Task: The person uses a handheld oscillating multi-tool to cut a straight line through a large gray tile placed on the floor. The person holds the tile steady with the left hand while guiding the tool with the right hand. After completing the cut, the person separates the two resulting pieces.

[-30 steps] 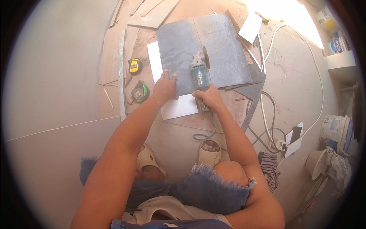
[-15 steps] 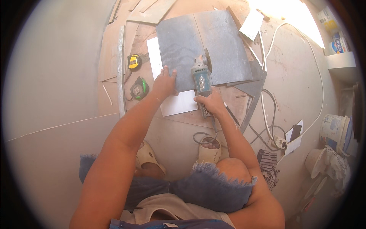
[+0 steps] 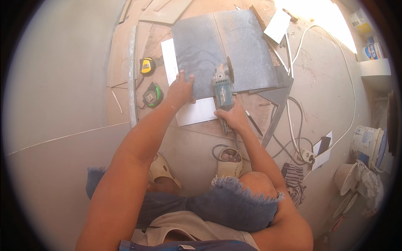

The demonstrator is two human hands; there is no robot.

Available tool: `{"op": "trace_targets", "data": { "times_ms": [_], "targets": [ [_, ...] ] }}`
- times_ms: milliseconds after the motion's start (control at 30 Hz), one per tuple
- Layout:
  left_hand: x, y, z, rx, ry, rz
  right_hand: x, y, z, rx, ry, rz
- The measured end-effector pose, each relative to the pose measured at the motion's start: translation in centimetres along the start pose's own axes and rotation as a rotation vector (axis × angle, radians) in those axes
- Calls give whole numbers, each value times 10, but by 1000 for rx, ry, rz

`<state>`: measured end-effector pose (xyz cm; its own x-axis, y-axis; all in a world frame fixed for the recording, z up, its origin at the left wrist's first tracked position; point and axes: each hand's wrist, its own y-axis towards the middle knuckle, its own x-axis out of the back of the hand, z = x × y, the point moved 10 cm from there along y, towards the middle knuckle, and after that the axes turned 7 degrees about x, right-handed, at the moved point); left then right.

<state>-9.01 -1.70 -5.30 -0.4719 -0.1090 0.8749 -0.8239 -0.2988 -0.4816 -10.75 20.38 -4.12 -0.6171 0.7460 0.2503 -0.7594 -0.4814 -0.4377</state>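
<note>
A large grey tile (image 3: 243, 46) lies on the floor ahead of me, on top of a white tile (image 3: 194, 112). My left hand (image 3: 181, 88) presses flat on the grey tile's near left corner, fingers spread. My right hand (image 3: 233, 118) grips the rear handle of a teal and grey angle grinder (image 3: 222, 85). The grinder's disc (image 3: 230, 69) stands on the grey tile near its near edge, along a dark line that runs away from me across the tile.
A yellow tape measure (image 3: 147, 66) and a green one (image 3: 152, 94) lie left of the tile beside a long metal straightedge (image 3: 133, 71). White cables (image 3: 293, 121) and a socket (image 3: 307, 155) run to the right. Buckets (image 3: 368, 144) stand at far right. My sandalled feet (image 3: 228, 161) are below the tile.
The grinder and my right hand have slid back toward me along the tile's cut line. My left hand has shifted slightly on the tile corner.
</note>
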Motion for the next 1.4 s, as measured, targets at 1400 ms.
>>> {"op": "trace_targets", "data": {
  "times_ms": [1400],
  "targets": [
    [1,-2,1,-1,-13,12,3,-35,-23,-5,11,-12]
  ]
}}
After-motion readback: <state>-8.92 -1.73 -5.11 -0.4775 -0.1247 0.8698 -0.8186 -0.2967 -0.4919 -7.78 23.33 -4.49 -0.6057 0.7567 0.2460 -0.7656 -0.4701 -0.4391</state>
